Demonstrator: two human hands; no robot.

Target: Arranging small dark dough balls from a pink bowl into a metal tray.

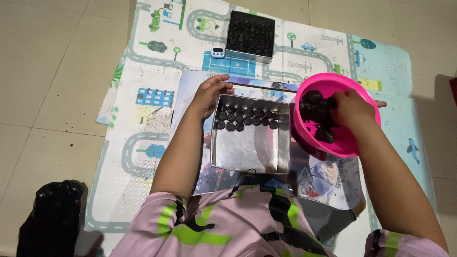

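Down on a road-print play mat (143,123), spread over pale floor tiles (43,71). Left hand (209,95) resting at the far left corner of a shallow metal tray (247,152), fingers loosely curled against the rim, nothing pinched between them. Inside that tray, two short rows of small dark round pieces (246,117) lined up along the far wall, the near part bare and shiny. Right hand (350,109) dipped into a bright pink bowl (354,147) just beside the tray's right wall, fingers bent down into a heap of dark lumpy stuff (316,116); cannot tell whether anything is actually gripped, fingertips hidden in the pile. Bowl tilted a little toward the tray, near rim touching or nearly touching it. Tray and bowl both sitting on a glossy picture sheet (319,181) laid over the mat. Farther off, near the mat's top edge, a second square metal tin (250,35) packed full with the same dark rounds, and just left of it a small white timer-like gadget (218,52). Down at the bottom left, off the mat, a crumpled black plastic bag (52,214). Pink sleeves with green and black patches (209,228) filling the bottom of the view.
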